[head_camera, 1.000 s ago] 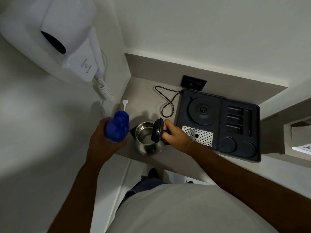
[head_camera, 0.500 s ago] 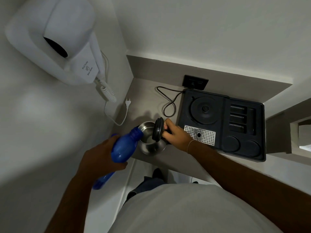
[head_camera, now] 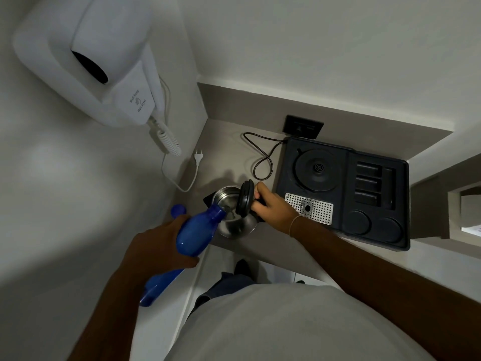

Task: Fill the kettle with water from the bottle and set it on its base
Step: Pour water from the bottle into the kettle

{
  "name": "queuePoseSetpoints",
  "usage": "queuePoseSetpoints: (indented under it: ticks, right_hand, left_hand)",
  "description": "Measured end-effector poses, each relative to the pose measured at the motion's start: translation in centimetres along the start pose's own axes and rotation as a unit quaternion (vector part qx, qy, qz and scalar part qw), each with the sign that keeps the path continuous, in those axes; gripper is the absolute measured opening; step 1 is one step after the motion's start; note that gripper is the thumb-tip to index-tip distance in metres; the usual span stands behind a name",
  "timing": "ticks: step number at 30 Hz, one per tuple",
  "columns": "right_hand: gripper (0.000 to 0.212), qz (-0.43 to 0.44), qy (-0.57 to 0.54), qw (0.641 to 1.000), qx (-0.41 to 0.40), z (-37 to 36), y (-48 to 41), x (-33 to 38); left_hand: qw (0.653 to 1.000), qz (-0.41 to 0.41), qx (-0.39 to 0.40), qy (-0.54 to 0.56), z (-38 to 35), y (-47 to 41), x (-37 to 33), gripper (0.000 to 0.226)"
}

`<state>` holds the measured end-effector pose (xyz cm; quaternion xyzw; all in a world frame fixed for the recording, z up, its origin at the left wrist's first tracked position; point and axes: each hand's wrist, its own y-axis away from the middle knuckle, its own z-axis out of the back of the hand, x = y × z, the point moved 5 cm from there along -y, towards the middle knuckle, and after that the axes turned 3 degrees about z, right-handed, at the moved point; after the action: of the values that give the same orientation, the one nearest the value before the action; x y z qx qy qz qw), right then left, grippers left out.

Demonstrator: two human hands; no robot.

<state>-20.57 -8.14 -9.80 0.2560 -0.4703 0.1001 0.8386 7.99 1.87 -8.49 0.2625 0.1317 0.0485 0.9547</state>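
Observation:
A steel kettle [head_camera: 235, 226] stands on the grey counter near its left front corner, with its black lid [head_camera: 245, 198] hinged upright. My right hand [head_camera: 273, 208] grips the kettle's black handle. My left hand [head_camera: 158, 247] holds a blue bottle [head_camera: 196, 231] tilted steeply, its neck over the kettle's open mouth. A blue cap [head_camera: 178, 211] shows just behind my left hand. The round black kettle base [head_camera: 318, 169] sits empty in a black tray [head_camera: 377, 230] to the right.
A black cord [head_camera: 263, 156] loops from the tray across the counter, below a black wall socket [head_camera: 303, 126]. A white wall hair dryer [head_camera: 88, 61] hangs at upper left with its coiled cord and loose plug [head_camera: 198, 155]. The counter's front edge is close to the kettle.
My left hand has tipped the blue bottle from upright to steeply tilted, bringing its neck over the kettle's mouth. My right hand has stayed on the handle.

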Motion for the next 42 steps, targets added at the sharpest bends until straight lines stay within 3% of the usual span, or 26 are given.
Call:
queuePoseSetpoints:
  ticks: [9,18,29,33,38,42]
  right_hand:
    - [0.026,-0.019,0.014,1.0,0.002,-0.1,-0.4,-0.7]
    - [0.047,0.001,0.014,1.0,0.008,0.0,0.0,0.2]
    - [0.049,0.008,0.023,1.0,0.012,0.1,-0.2,-0.1]
    - [0.046,0.007,0.02,1.0,0.012,0.0,-0.3,-0.3]
    - [0.05,0.005,0.019,1.0,0.007,-0.2,-0.4,-0.5]
    - [0.048,0.003,0.016,1.0,0.003,-0.3,-0.6,-0.8]
  left_hand:
    - [1.0,-0.004,0.005,-0.004,0.2,0.0,-0.1,0.103]
    - [1.0,0.002,0.013,-0.018,0.3,-0.3,-0.1,0.1]
    - [1.0,-0.017,0.015,0.009,0.2,-0.7,-0.5,0.096]
    - [0.999,-0.037,-0.029,0.024,0.4,-0.9,-0.9,0.096]
    - [0.991,-0.055,-0.084,0.086,0.9,-1.3,-1.6,0.094]
    - [0.959,-0.026,-0.115,0.26,1.0,-1.7,-0.9,0.087]
